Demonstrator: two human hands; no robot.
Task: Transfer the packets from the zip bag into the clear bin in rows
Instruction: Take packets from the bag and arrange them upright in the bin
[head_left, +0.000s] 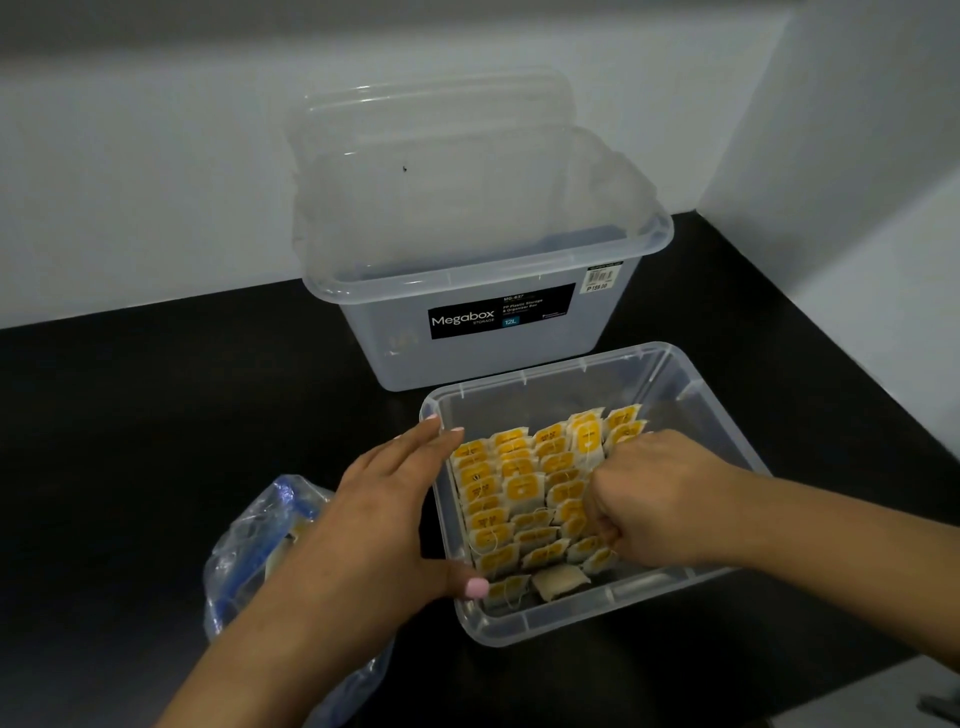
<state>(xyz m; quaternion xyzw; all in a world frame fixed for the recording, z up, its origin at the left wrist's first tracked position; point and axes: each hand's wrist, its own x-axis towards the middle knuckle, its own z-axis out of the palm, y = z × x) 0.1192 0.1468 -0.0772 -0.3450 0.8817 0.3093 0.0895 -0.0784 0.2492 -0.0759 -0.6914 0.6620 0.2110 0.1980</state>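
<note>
Reaching into a clear bin (722, 431) on a black counter (156, 415), the right hand (660, 499) curls its fingers into yellow packets (519, 488), standing upright in rows running front to back. The left hand (384, 509) rests flat-fingered on the bin's left rim, beside a zip bag (254, 540).

Glossy clear plastic bin (722, 431) holding matt white-and-yellow paper packets (522, 488), crinkled shiny transparent plastic zip bag (249, 540) lying on a smooth, matt black countertop (156, 415), frosted translucent plastic storage box (483, 291) sitting behind.
</note>
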